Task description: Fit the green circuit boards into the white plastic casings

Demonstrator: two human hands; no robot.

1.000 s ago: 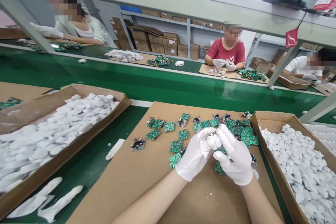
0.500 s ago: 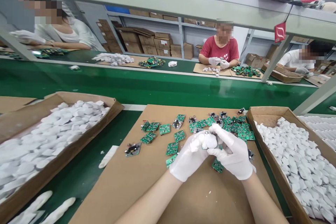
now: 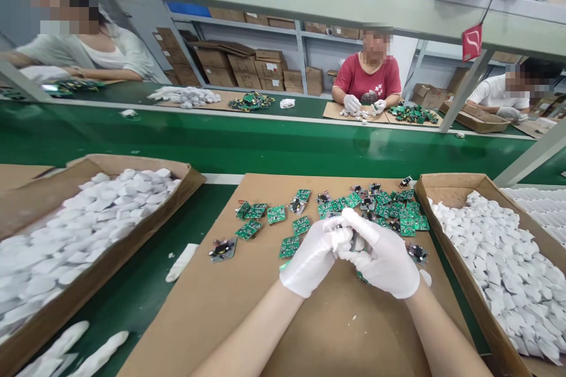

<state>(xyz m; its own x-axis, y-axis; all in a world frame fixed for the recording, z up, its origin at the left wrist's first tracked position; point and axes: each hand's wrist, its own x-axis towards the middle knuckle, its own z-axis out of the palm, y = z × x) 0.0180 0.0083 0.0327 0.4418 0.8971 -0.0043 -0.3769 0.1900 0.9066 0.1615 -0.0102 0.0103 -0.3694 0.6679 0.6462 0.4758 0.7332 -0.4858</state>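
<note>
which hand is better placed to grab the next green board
Right, likely: the right hand is nearest the dense green board pile; the left hand pinches the white piece.

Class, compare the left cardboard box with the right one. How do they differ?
The left box sits apart from the cardboard sheet, green surface between; the right box lies close beside it. The right box is nearer the right hand. Both hold heaped white pieces.

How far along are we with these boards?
Done: hard to tell; the left box and right box both hold heaps of white pieces. In hand: left hand and right hand pinch one piece together. Left: many boards lie loose on the cardboard.
</note>
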